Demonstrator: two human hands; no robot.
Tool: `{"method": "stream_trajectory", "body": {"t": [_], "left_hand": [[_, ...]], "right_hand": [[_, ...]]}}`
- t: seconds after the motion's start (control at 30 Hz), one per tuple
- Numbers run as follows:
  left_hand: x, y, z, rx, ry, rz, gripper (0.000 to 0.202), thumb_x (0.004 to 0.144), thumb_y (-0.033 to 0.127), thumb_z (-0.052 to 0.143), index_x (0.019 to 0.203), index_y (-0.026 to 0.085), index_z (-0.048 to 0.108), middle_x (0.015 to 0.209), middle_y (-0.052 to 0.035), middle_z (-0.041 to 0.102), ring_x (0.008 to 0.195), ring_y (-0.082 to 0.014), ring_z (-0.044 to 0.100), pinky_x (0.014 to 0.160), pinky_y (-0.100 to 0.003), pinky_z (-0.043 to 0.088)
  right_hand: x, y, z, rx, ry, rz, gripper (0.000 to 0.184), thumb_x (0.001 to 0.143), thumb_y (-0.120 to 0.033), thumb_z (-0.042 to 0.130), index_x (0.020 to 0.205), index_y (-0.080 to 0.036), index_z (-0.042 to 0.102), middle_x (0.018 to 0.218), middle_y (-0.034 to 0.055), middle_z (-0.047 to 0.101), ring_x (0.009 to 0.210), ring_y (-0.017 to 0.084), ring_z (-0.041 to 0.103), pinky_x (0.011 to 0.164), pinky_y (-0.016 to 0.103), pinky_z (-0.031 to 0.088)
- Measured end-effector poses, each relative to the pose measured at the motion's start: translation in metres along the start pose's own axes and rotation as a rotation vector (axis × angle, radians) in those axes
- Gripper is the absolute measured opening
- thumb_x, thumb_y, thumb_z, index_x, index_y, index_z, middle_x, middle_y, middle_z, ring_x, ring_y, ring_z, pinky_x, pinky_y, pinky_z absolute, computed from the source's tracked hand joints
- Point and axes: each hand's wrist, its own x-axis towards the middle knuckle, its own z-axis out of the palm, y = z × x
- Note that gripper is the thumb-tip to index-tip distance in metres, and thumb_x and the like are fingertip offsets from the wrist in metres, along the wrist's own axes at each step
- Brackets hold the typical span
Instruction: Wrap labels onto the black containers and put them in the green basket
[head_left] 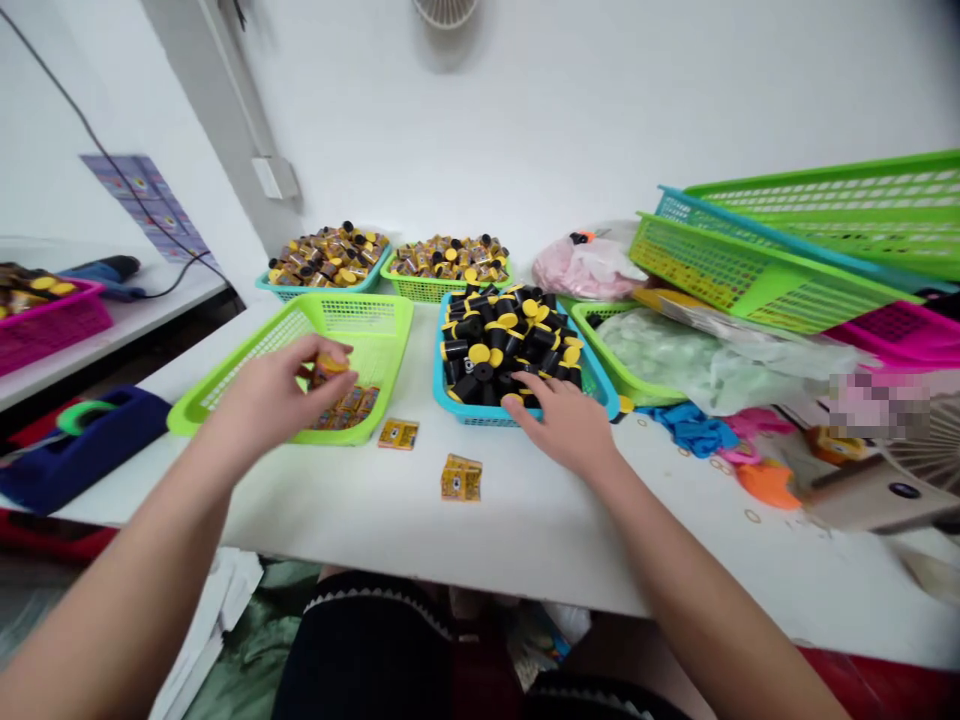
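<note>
My left hand (259,395) is closed on a small yellow-capped canister (328,366) with a printed label, above the green basket (401,335). Several labelled canisters (349,408) lie in the near end of that basket. My right hand (566,420) reaches over the near rim of the blue basket (480,412). Its thumb and fingers are apart, at the edge of a heap of black canisters (510,335) with yellow caps. Between the hands, flat on the table, are a printed label (398,434) and a small overlapping pile of labels (461,478).
Two baskets heaped with labelled canisters (330,255) (450,258) stand against the wall. Stacked baskets (750,265) and plastic bags (720,355) crowd the right side. A blue tape dispenser (90,445) sits at the left edge, and a fan (926,430) at the far right.
</note>
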Motion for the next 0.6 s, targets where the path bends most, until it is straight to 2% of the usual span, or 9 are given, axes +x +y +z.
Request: {"method": "stream_trajectory", "body": {"t": [0.07,0.13,0.23,0.3,0.4,0.5,0.53,0.6], "left_hand": [[0.024,-0.029,-0.015,0.043,-0.049,-0.114,0.032,0.076,0.048,0.067,0.092,0.022,0.06,0.101,-0.0049,0.073,0.084,-0.0211,0.07,0.079,-0.033,0.052],[0.045,-0.057,-0.021,0.155,-0.128,-0.249,0.032,0.073,0.048,0.068,0.091,0.022,0.06,0.096,-0.0033,0.074,0.082,-0.0209,0.071,0.079,-0.031,0.051],[0.065,-0.089,-0.017,0.288,-0.232,-0.363,0.037,0.064,0.05,0.074,0.084,0.021,0.063,0.092,-0.0045,0.075,0.077,-0.0221,0.071,0.073,-0.029,0.051],[0.068,-0.103,-0.01,0.325,-0.293,-0.377,0.04,0.056,0.052,0.078,0.078,0.02,0.066,0.085,-0.0061,0.075,0.076,-0.0245,0.07,0.07,-0.03,0.05],[0.067,-0.115,0.0,0.387,-0.359,-0.383,0.042,0.051,0.053,0.081,0.071,0.019,0.068,0.077,-0.0077,0.074,0.078,-0.0277,0.068,0.07,-0.031,0.048],[0.067,-0.115,0.0,0.434,-0.388,-0.366,0.042,0.051,0.052,0.083,0.073,0.018,0.07,0.077,-0.0094,0.074,0.08,-0.0301,0.068,0.072,-0.033,0.049],[0.065,-0.111,-0.001,0.445,-0.381,-0.35,0.042,0.055,0.051,0.082,0.079,0.018,0.071,0.081,-0.0106,0.075,0.084,-0.0312,0.068,0.075,-0.034,0.049],[0.058,-0.095,-0.001,0.451,-0.333,-0.298,0.041,0.072,0.05,0.072,0.097,0.017,0.071,0.097,-0.013,0.075,0.098,-0.032,0.067,0.083,-0.037,0.049]], "right_hand": [[0.0,-0.002,0.003,0.029,0.075,0.02,0.047,0.095,-0.056,0.038,0.127,-0.029,0.059,0.1,0.0078,0.071,0.099,0.028,0.063,0.07,0.034,0.046],[-0.002,-0.001,0.008,0.071,0.197,0.033,0.043,0.094,-0.052,0.043,0.124,-0.025,0.06,0.097,0.0079,0.071,0.095,0.027,0.064,0.067,0.032,0.045],[-0.006,0.006,0.016,0.178,0.411,0.031,0.036,0.093,-0.047,0.049,0.115,-0.021,0.062,0.09,0.0069,0.069,0.079,0.022,0.064,0.063,0.03,0.045],[-0.009,0.014,0.02,0.226,0.539,-0.04,0.03,0.091,-0.044,0.053,0.107,-0.02,0.064,0.074,0.0033,0.063,0.065,0.018,0.06,0.061,0.03,0.046],[-0.012,0.027,0.027,0.261,0.636,-0.196,0.024,0.087,-0.036,0.058,0.104,-0.021,0.064,0.061,-0.0015,0.053,0.053,0.016,0.054,0.056,0.029,0.047],[-0.012,0.034,0.034,0.329,0.685,-0.21,0.035,0.08,-0.037,0.064,0.111,-0.021,0.06,0.073,0.0022,0.062,0.059,0.018,0.059,0.056,0.032,0.051],[-0.011,0.036,0.035,0.35,0.7,-0.201,0.039,0.079,-0.038,0.065,0.112,-0.021,0.059,0.08,0.0044,0.065,0.064,0.02,0.062,0.059,0.034,0.053],[-0.01,0.037,0.035,0.344,0.717,-0.218,0.041,0.077,-0.038,0.067,0.113,-0.021,0.059,0.087,0.0068,0.067,0.076,0.023,0.065,0.068,0.038,0.055]]}}
